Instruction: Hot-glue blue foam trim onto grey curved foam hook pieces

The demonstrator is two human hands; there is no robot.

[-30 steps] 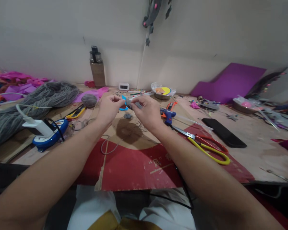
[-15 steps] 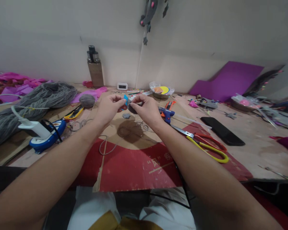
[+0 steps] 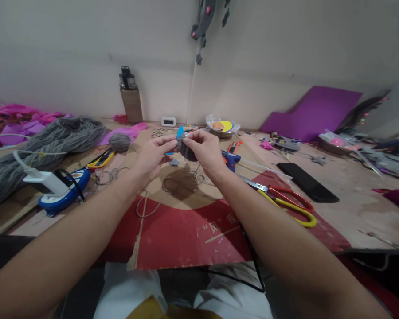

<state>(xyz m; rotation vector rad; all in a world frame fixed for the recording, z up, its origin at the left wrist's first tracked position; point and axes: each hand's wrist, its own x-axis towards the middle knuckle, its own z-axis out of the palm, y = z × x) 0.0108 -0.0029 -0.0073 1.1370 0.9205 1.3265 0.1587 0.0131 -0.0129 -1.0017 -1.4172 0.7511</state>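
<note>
Above the cardboard, both my hands meet at a small blue pointed piece (image 3: 180, 131), partly covered in grey. My left hand (image 3: 156, 155) pinches it from the left; another bit of blue shows beneath those fingers. Closed fingers of my right hand (image 3: 204, 148) hold a dark grey rounded piece (image 3: 186, 151) against it. Whether the two pieces are joined I cannot tell. Below them, loose grey yarn (image 3: 171, 184) lies in loops on the brown and red cardboard (image 3: 186, 235), beside a small grey lump (image 3: 173, 163).
On the right lie red-and-yellow scissors (image 3: 289, 204), a blue glue gun (image 3: 231, 160) and a black phone (image 3: 306, 181). To the left are a blue power strip (image 3: 64, 192), a yellow cutter (image 3: 101, 160), a yarn ball (image 3: 119, 142) and a grey yarn skein (image 3: 53, 144).
The blue piece has turned so its tip points up, and more of the dark grey rounded piece shows below my right fingers. Both hands stay close together.
</note>
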